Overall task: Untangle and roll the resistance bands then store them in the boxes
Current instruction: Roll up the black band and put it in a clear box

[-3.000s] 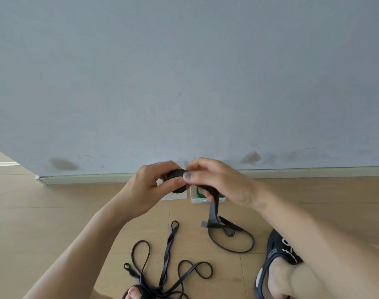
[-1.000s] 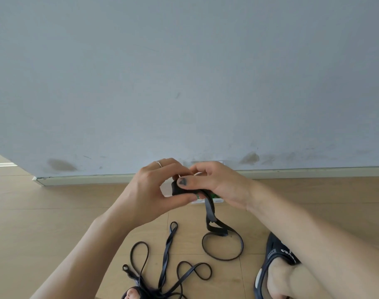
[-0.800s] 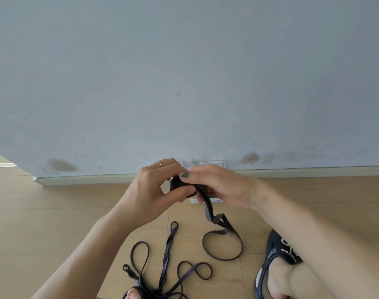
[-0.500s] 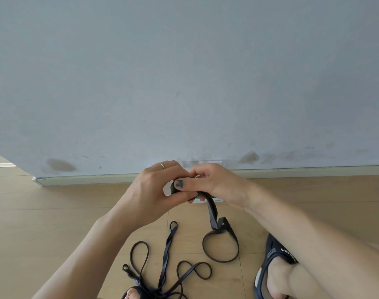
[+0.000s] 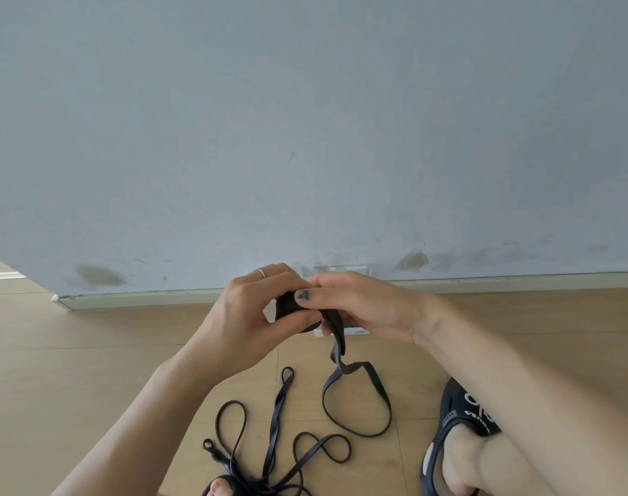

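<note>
Left hand (image 5: 246,318) and right hand (image 5: 359,304) both grip rolled black band (image 5: 287,306); loose tail (image 5: 355,395) hangs to floor (image 5: 90,352)

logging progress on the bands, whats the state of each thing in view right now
black band roll: partly wound, held off the floor in both hands
loose tail of that band: unrolled, hanging down in an open loop
left hand: fingers curled round the roll
right hand: thumb and fingers pinching the roll
tangled bands: knotted together on the floor
boxes: mostly hidden behind the hands
</note>
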